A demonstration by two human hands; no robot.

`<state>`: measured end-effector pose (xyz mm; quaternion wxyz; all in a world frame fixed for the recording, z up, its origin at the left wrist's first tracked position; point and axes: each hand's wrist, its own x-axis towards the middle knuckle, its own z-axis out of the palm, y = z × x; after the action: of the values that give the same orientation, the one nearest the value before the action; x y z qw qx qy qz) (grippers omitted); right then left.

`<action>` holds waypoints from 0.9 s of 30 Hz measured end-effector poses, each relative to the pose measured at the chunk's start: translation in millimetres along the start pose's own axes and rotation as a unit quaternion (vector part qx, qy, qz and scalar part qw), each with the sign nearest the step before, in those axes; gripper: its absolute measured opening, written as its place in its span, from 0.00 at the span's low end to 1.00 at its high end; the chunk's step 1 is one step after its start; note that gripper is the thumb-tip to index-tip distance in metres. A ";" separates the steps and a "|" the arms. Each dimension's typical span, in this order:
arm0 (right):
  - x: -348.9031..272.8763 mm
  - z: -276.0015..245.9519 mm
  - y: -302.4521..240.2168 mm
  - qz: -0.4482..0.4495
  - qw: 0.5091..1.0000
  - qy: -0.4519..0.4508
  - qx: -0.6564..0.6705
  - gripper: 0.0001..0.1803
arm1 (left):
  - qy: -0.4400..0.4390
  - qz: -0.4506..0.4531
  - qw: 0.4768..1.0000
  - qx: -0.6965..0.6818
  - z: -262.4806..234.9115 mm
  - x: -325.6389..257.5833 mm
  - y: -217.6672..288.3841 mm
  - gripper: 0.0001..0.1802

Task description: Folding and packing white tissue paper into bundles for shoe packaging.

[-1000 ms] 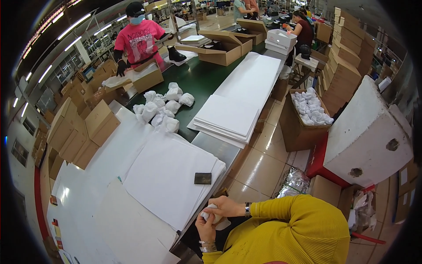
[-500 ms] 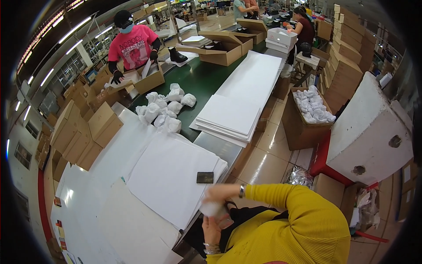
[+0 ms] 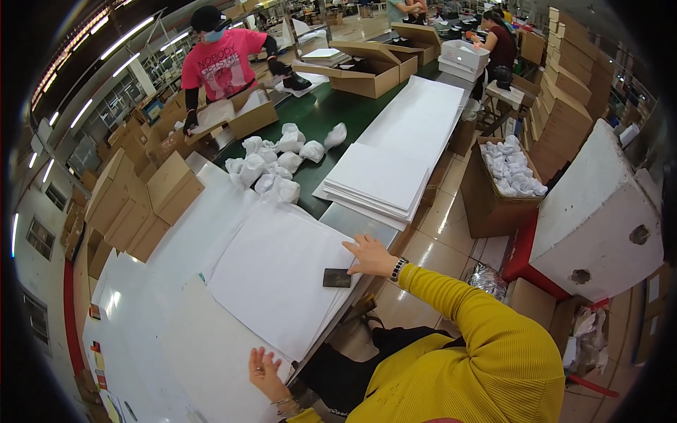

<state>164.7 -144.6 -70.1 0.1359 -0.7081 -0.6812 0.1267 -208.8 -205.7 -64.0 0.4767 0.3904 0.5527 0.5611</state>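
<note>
We have right hand (image 3: 371, 256) spread at paper stack's (image 3: 278, 264) 3 o'clock edge, left hand (image 3: 266, 376) loosely uncurled, empty, near 6; light touch should avoid creases.

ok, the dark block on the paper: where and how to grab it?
Probably pinch the block by opposite edges, from above and the right: it's a small rectangle lying flat near the right edge of the paper, with the right hand close by.
</note>
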 end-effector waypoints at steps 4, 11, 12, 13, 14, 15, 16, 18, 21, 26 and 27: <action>12.1 15.1 7.2 -0.022 0.997 -0.075 -0.022 0.35 | 0.059 0.052 0.993 0.086 -47.0 40.6 -0.5 0.22; 7.0 16.5 -21.8 -0.092 0.995 -0.024 0.018 0.36 | 0.119 0.117 0.843 0.512 -136.5 95.2 -26.9 0.25; 4.4 12.3 -29.7 -0.111 0.992 -0.054 0.014 0.37 | 0.111 0.061 0.801 0.585 -141.3 98.9 -32.2 0.27; 4.2 12.1 -35.3 -0.126 0.989 -0.079 -0.012 0.39 | 0.111 0.057 0.802 0.584 -144.6 99.6 -39.4 0.27; 6.1 15.8 -34.1 -0.125 0.989 -0.079 -0.015 0.39 | 0.110 0.027 0.774 0.623 -142.0 99.6 -42.6 0.29; 7.6 21.5 -30.1 -0.128 0.989 -0.076 -0.012 0.39 | 0.107 -0.004 0.744 0.660 -140.8 100.4 -46.2 0.32; 7.6 25.8 -27.0 -0.131 0.989 -0.073 -0.009 0.39 | 0.106 -0.007 0.745 0.659 -141.6 102.5 -51.3 0.32; 11.2 23.5 -34.6 -0.127 0.990 -0.066 0.021 0.35 | 0.109 0.006 0.733 0.671 -148.9 101.1 -59.8 0.33; 35.6 18.1 -63.4 -0.131 0.988 -0.059 0.048 0.25 | 0.129 -0.010 0.730 0.671 -154.3 93.4 -60.2 0.31; 91.0 13.6 -168.8 -0.301 0.941 -0.020 0.152 0.23 | 0.203 0.146 0.782 0.571 -141.1 101.1 -62.5 0.28; 106.6 23.9 -192.6 -0.329 0.926 -0.057 0.177 0.23 | 0.222 0.139 0.806 0.530 -134.4 103.0 -54.4 0.29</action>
<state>-19.0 -30.8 -21.4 0.2536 -0.4007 -0.8489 0.2335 -357.7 -143.0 -138.5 -0.0236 0.5201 0.7945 0.3125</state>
